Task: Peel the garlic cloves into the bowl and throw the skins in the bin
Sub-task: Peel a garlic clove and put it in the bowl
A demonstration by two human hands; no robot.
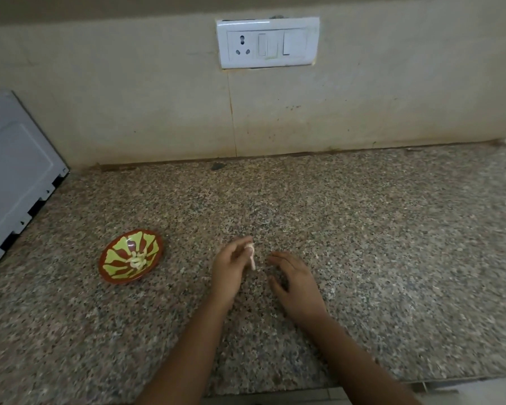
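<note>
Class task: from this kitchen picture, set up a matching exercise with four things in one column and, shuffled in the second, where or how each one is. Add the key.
Things
1. bowl
2. left hand
3. right hand
4. socket plate

Place or state
A. on the wall above the counter
B. fingers relaxed, holding nothing
C. on the counter, with peeled cloves inside
D. pinching a whitish garlic piece

Pairs: 1-C, 2-D, 3-B, 4-A
</note>
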